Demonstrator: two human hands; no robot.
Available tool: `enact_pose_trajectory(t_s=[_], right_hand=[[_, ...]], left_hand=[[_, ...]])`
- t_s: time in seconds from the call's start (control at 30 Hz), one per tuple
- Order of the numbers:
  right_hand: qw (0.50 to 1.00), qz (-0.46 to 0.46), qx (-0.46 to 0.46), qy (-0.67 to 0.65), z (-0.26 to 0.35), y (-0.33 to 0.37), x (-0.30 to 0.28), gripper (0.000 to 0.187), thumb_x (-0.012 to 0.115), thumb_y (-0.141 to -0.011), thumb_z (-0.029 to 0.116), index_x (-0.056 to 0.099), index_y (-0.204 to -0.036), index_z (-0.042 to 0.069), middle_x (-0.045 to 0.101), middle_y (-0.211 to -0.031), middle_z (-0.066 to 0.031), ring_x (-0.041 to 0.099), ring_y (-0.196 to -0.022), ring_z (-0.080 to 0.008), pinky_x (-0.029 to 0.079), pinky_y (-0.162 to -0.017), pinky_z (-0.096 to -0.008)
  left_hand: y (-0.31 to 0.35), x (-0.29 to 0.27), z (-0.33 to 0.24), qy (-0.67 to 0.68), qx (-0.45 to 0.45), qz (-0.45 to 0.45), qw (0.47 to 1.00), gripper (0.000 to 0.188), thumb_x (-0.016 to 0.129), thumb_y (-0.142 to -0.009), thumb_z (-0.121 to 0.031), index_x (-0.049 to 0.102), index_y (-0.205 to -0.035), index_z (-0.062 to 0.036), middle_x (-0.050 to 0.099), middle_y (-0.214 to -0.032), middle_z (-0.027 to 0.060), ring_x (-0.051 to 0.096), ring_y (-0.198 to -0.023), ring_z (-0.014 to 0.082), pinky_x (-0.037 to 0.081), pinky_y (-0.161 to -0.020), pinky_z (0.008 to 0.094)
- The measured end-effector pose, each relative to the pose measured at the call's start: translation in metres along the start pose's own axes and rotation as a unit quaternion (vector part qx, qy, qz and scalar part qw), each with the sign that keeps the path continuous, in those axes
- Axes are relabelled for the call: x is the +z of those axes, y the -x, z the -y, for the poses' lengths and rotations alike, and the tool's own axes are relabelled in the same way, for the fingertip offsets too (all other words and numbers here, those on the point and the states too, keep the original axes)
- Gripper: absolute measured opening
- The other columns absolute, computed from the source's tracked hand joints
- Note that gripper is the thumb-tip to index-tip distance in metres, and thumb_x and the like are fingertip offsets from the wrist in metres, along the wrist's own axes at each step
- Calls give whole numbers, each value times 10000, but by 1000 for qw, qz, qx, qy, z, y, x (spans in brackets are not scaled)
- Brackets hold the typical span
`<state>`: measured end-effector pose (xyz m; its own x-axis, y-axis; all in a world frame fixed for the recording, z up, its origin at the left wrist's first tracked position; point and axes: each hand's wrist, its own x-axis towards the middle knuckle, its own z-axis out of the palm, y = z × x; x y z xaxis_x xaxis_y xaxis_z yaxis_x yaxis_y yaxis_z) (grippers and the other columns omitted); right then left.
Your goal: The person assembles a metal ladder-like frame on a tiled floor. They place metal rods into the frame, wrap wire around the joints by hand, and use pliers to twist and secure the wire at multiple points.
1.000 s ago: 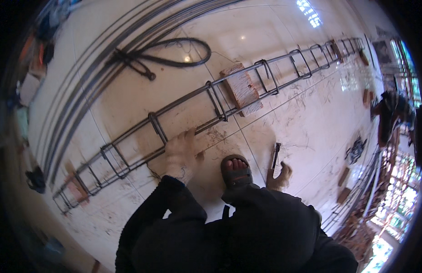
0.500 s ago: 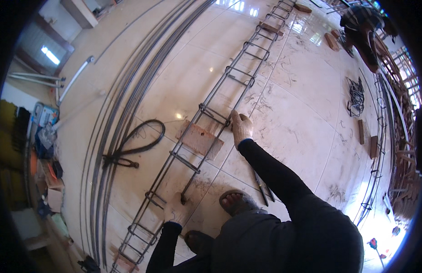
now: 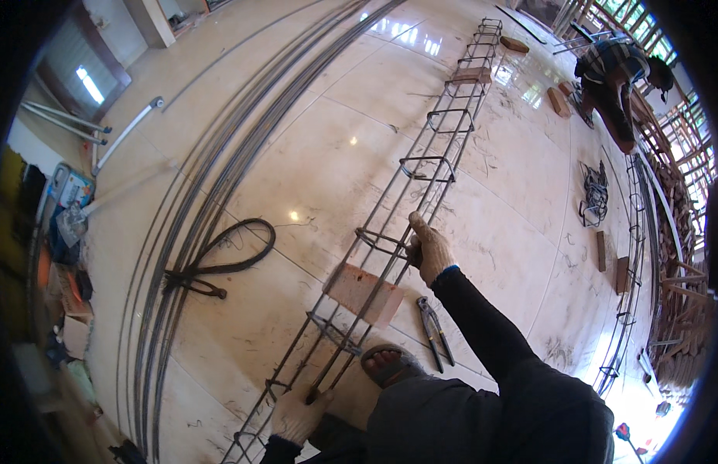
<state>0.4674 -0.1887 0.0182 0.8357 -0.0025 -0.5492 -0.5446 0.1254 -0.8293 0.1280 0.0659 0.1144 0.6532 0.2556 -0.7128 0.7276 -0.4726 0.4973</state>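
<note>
A long rebar cage [image 3: 427,168], made of steel bars with square stirrups, runs from the lower left to the far end of the floor. My right hand [image 3: 431,251], in a pale work glove, is closed around its right-side bar beside a stirrup, thumb pointing up along the bar. Nearer to me, my gloved left hand [image 3: 293,415] grips the bars by the end of one rod; its fingers are partly hidden. A reddish brick [image 3: 364,294] lies under the cage between my hands. Next to my foot, pincers [image 3: 435,334] with dark handles rest on the tiles.
A bundle of long steel rods [image 3: 212,185] lies left of the cage, with a looped bunch of dark tie wire [image 3: 247,246] on it. Another person [image 3: 613,81] bends over at the far right, near a second cage [image 3: 631,286]. Coiled wire [image 3: 594,193] and wood pieces lie there.
The cage has rolled or lifted, so more of its depth shows. My right hand has turned thumb-up on the bar. My left hand sits lower in the picture, and the whole view has shifted.
</note>
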Motion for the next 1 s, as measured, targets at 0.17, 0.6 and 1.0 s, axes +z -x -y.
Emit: enact_pose_trajectory(t_s=[0.17, 0.6, 1.0], right_hand=[[999, 35, -15, 30, 46, 71, 45, 476, 812, -965, 410, 661, -1009, -40, 622, -810, -58, 689, -728, -190, 581, -650, -329], [661, 307, -502, 465, -9, -51, 138, 168, 728, -978, 173, 672, -1021, 21, 733, -957, -150, 741, -947, -311, 599, -847, -419], [591, 98, -530, 601, 12, -30, 111, 410, 821, -854, 124, 744, -1254, 77, 748, -1237, -136, 696, -1196, -342, 562, -1018, -447]], left_hand=[[33, -37, 14, 0, -45, -98, 994, 503, 794, -909, -507, 738, -873, -8, 726, -765, 190, 739, -739, 314, 541, -696, 432], [-97, -75, 109, 54, -38, -220, 973, 571, 562, -1068, -537, 747, -1050, 3, 749, -958, 250, 720, -974, 427, 533, -874, 482], [16, 44, 211, 55, -164, -729, 663, 611, 859, -869, -156, 590, -1384, 33, 640, -1325, 233, 551, -1346, 428, 405, -1182, 500]])
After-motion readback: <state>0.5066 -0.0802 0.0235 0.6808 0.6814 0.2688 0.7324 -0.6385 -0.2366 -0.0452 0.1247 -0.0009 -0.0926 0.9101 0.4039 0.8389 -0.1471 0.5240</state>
